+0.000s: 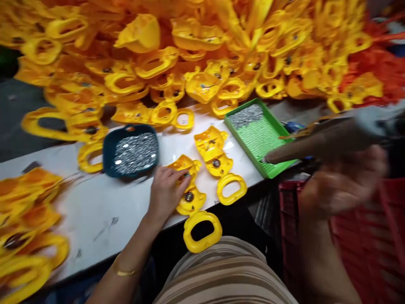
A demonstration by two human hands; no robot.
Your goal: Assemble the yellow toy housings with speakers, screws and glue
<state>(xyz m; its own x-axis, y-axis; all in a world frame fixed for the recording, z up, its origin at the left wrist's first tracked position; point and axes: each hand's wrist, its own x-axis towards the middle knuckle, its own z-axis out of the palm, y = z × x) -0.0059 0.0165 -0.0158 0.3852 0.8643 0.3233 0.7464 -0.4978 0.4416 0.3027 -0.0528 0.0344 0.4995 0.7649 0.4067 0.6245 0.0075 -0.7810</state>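
Observation:
My left hand (169, 188) is closed over a yellow plastic shell (190, 204) on the white table. Its fingertips pinch together inside the shell, beside a tiny greenish part. A round metallic piece sits in the shell's lower section, and a yellow ring handle (202, 232) extends past the table edge. Just to the right lies a similar yellow shell (210, 145) with its own ring. My right hand (344, 185) is raised at the right, smeared by motion. A brown tool like an electric screwdriver (310, 143) crosses above it, tip over the green tray (259, 164); the grip is unclear.
A dark teal bowl (106, 156) holds many small metal screws. More small metal pieces lie at the green tray's far end. Yellow parts (202, 86) are heaped along the back, others (28, 211) at the left. Red crates (360, 249) stand at the lower right.

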